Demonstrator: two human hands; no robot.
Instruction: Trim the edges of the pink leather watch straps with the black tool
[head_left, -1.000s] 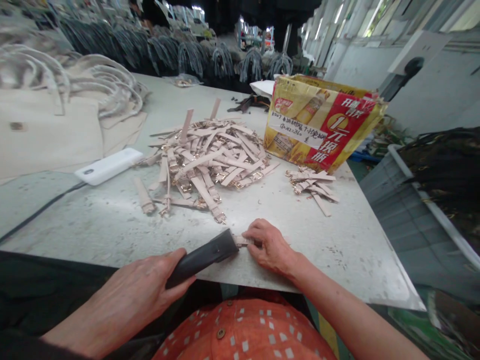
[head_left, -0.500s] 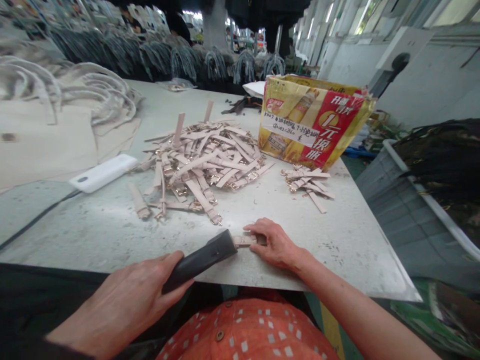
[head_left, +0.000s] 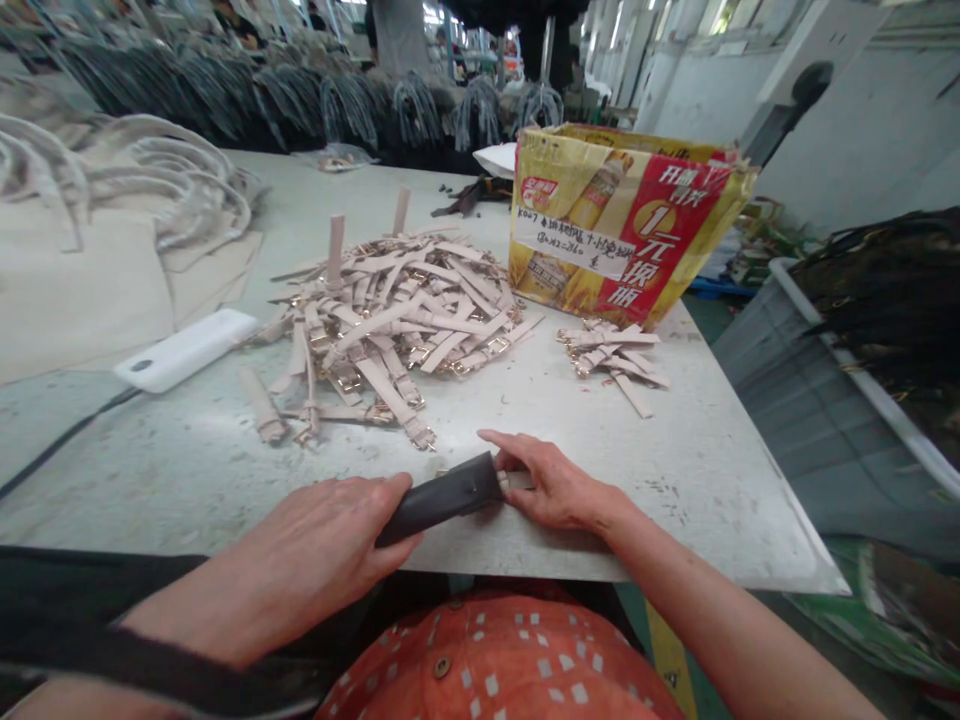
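My left hand [head_left: 322, 555] is closed around the handle end of a long black tool [head_left: 442, 497] that lies low across the near table edge. My right hand [head_left: 551, 485] presses a short beige strap piece [head_left: 517, 481] flat on the grey table [head_left: 697, 480], fingers curled over it, right at the tool's far end. The tool's tip now covers most of that strap. Beyond my hands lies a large heap of beige straps with gold buckles [head_left: 397, 315], and a smaller heap of straps [head_left: 611, 355] sits to the right.
A yellow and red cardboard box [head_left: 622, 235] stands behind the small heap. A white power bank [head_left: 184, 350] with a dark cable lies at the left, beside cream bags [head_left: 82, 280]. A grey crate [head_left: 825, 420] holding dark items stands off the table's right edge.
My left hand has pushed the black tool forward and to the right, so its tip now overlaps the strap under my right hand. The view has tilted slightly.
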